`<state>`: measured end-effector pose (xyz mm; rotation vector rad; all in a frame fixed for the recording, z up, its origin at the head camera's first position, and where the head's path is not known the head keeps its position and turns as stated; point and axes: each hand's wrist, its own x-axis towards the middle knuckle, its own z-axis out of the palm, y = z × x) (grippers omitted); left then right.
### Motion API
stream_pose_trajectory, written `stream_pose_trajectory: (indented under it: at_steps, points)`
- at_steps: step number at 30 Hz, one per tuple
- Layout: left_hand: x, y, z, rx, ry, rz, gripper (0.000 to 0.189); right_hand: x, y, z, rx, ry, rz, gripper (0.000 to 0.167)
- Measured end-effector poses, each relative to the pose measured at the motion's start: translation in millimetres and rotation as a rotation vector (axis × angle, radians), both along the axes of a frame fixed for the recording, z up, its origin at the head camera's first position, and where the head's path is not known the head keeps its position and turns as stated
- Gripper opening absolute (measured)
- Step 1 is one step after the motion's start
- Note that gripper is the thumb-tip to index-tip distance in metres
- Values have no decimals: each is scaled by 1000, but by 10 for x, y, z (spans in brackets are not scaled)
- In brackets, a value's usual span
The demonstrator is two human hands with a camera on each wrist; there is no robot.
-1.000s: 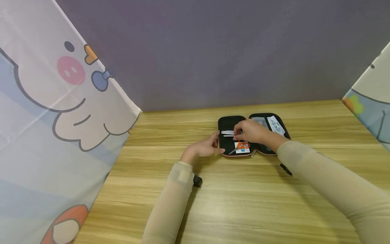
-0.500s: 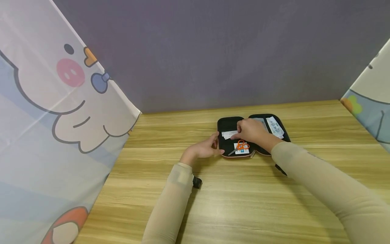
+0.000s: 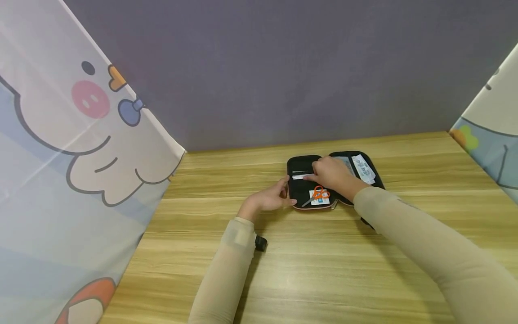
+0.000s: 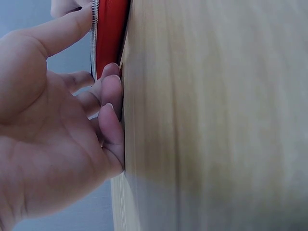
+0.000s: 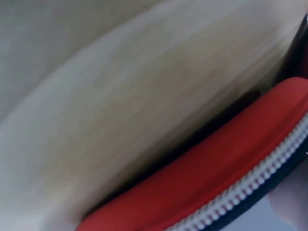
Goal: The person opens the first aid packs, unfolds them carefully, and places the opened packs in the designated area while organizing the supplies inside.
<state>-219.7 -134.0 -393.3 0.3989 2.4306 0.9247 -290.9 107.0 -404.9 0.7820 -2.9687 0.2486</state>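
Note:
A small zip case, black inside and red outside, lies spread on the table. At its left edge my left hand rests, thumb over the zipped rim and fingertips against the outer side; the left wrist view shows the red wall there. Over the case's middle my right hand pinches narrow white packets, their right ends hidden by the fingers. A thin grey item lies just behind them. Orange-handled scissors lie near the front on a white packet.
The case's right half holds a larger white packet and a greyish clear packet in black pockets. A zip pull hangs at the front by the fold. A grey wall stands behind the wooden table.
My right hand has shifted slightly left, and the white packets under its fingers now lie closer together as one narrow band. The thin grey item behind them now shows. My left hand stays at the rim.

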Motion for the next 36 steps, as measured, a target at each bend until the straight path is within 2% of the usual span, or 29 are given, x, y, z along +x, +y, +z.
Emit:
stream_pose_trajectory:
  at_steps: [6, 9, 11, 13, 16, 19, 22, 31, 36]
  points:
    - [4, 4, -4, 9, -8, 6, 98, -59, 44, -18, 0, 30, 22, 49]
    - [0, 8, -11, 15, -10, 6, 98, -78, 86, -4, -23, -6, 62, 44]
    - [-3, 9, -13, 16, -8, 8, 99, -78, 116, 18, -15, 5, 104, 42]
    - [-3, 8, -12, 18, -5, 8, 99, -81, 141, 31, 21, 66, 162, 42]
    - [-1, 7, -10, 19, -5, 10, 99, -79, 154, 44, 100, 202, 238, 38]
    - [0, 7, -14, 19, -8, 13, 99, -98, 142, 24, 145, 293, 271, 35]
    - [5, 10, -13, 25, -18, 17, 98, -126, 122, -11, 145, 311, 248, 35]
    - [11, 11, -7, 25, -20, 13, 98, -174, 81, -68, 78, 241, 138, 37]
    - [6, 0, -12, 16, -17, 15, 98, -179, 25, -73, 105, 254, 137, 43]
